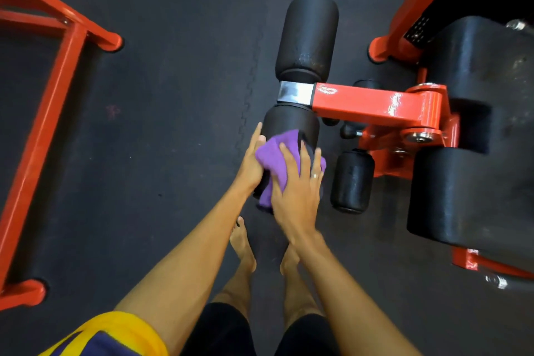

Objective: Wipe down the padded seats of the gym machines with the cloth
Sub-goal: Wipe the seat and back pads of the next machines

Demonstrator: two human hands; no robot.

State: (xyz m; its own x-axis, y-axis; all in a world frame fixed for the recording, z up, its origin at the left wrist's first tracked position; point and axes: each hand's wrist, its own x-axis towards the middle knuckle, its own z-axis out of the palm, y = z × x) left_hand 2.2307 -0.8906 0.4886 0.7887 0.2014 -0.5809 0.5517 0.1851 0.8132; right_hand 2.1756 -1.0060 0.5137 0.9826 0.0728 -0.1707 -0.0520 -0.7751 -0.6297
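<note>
Flattened over the purple cloth (278,159), the right hand (294,196) presses down with its fingers straight and spread, pinching nothing. The cloth is draped over the top of the near roller pad (290,121). On that pad's left side the left hand (251,163) lies with straight fingers along the curve, its fingertips at the cloth's edge, apparently steadying the pad.

As I judge it, the main risk is that the roller turns on its axle under a sideways push, so the cloth slides without scrubbing or bunches and drops off the end. The swinging arm might also shift, and the person's bare feet (244,243) stand directly beneath the pad. The underside could easily be missed.

The cloth looks soft and napped, crumpled into folds. The near roller pad is a matte black cylinder, seemingly foam. Just beyond it a shiny steel collar (296,93) joins it to a matching far roller (307,35), scuffed near its inner end. From the collar a glossy red arm (367,104) runs right to a pivot. Right of the near pad sit a smaller roller (352,180) and, farther right, larger worn black pads (474,193). Dark rubber flooring (173,95) lies below.
</note>
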